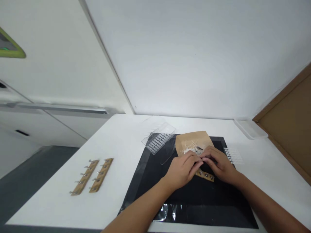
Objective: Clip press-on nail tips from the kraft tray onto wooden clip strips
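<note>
My left hand (182, 169) and my right hand (218, 163) meet over a black mat (150, 181) on a white table. Both have curled fingers pressed together above a short wooden strip with metal studs (206, 175), which lies under them; only its right end shows. The fingertips pinch something small I cannot make out. Just behind the hands lies a brown paper sheet (191, 140) with small pale parts on it.
Two wooden hook strips (93, 176) lie side by side at the left of the table. A clear plastic tray of small parts (159, 138) sits at the mat's far left corner, a shallow clear tray (250, 127) at far right, and a brown board (289, 126) leans there.
</note>
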Available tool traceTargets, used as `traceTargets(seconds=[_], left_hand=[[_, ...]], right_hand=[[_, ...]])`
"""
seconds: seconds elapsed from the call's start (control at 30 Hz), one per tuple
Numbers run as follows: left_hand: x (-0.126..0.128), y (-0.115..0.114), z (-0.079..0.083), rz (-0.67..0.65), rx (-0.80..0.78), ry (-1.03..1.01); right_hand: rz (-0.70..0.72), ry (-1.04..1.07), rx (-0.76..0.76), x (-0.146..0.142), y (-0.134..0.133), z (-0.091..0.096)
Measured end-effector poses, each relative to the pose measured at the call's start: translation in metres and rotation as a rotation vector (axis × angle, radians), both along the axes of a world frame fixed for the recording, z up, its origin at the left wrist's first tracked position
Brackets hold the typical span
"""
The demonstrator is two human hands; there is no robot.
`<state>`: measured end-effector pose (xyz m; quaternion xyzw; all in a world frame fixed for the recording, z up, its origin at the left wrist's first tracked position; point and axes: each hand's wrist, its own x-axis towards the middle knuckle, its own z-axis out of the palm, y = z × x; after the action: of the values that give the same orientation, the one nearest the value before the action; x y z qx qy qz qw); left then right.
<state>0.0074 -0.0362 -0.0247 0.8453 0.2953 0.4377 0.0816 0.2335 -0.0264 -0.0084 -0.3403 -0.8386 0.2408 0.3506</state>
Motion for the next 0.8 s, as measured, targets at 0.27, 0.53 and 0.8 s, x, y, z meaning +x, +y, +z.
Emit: traceTargets(seconds=[0.27, 0.53, 0.8], left_hand=[[0.002, -0.003, -0.002, -0.047, -0.032, 0.083], [0.002, -0.003, -0.006, -0.023, -0.065, 0.05], [0.001, -0.002, -0.006, 0.017, -0.084, 0.056]], right_hand=[[-0.137, 0.088, -0.01, 0.003, -0.014, -0.023], [-0.108, 0.084, 0.106, 0.003, -0.014, -0.022], [-0.069, 0.036, 0.206, 0.008, -0.015, -0.022]])
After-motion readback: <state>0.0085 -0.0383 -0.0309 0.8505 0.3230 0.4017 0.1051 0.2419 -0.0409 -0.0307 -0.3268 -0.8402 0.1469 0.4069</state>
